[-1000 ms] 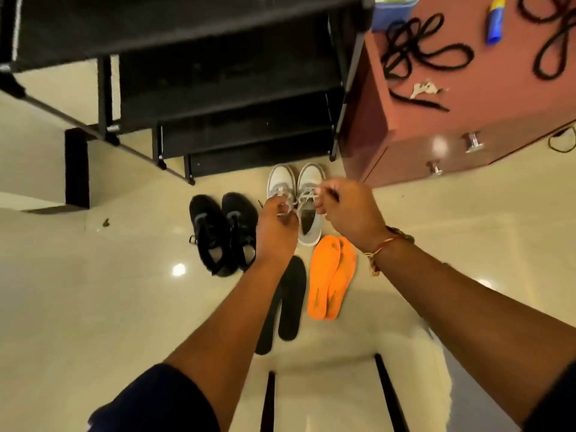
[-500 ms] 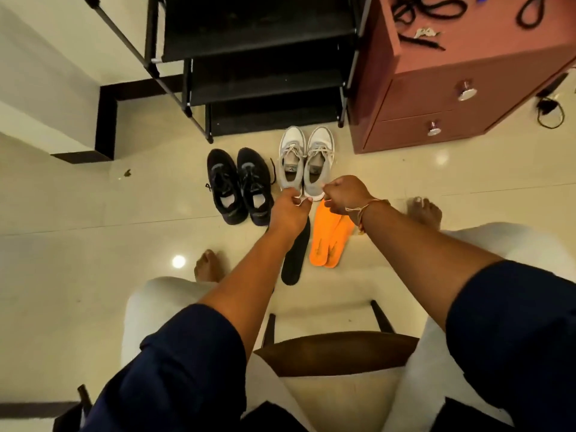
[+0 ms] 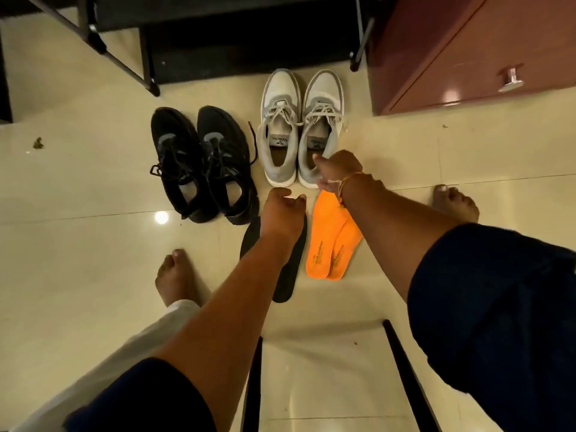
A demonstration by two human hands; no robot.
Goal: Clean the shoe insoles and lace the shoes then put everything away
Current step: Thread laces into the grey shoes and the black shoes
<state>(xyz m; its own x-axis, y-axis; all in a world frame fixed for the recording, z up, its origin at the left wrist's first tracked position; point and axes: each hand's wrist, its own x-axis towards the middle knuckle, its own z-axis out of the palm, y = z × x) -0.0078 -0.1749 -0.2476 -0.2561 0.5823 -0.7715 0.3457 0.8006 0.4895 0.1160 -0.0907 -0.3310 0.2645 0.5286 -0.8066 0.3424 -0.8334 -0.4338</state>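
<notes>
The left hand (image 3: 282,210) hung over the floor (image 3: 78,244) with its fingers loosely curled and nothing in them, just above the toe ends of the black insoles (image 3: 288,275), which lay side by side under the forearm. At its two o'clock the right hand (image 3: 338,171), a thread band at the wrist, reached down to the heel of the right grey sneaker (image 3: 321,120); whether its fingers pinched the heel collar or only touched it could not be told. The left grey sneaker (image 3: 280,126) stood touching its mate, both laced, toes toward twelve o'clock. The orange insoles (image 3: 330,244) lay overlapped at six o'clock of the grey pair, partly under the right wrist. At nine o'clock of the grey pair stood the black sneakers (image 3: 202,160), laces loose. A black shoe rack (image 3: 249,42) stood at twelve o'clock, a reddish-brown drawer cabinet (image 3: 467,51) at two.
</notes>
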